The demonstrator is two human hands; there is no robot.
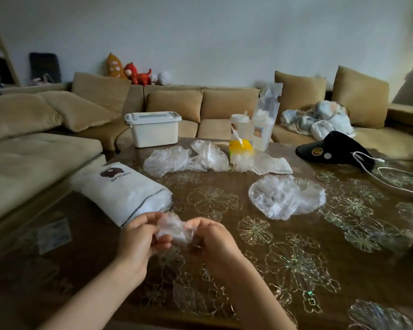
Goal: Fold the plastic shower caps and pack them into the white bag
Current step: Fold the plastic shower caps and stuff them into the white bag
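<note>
A crumpled shower cap (174, 231) is being held low over the table (224, 270), just beside the near end of the white bag (122, 189), which is lying on its side. The cap is being pinched from both sides by the left hand (138, 236) and the right hand (210, 241), with the fingers curled round its edges. For a good fold, the air should probably be pressed out and the bundle made flat and narrow, so that it is not springing open at the bag. More loose caps (286, 196) are lying further back on the glossy, flower-patterned top. A white lidded box (154, 128) is standing at the far edge, and a beige sofa (34, 129) is running behind.
</note>
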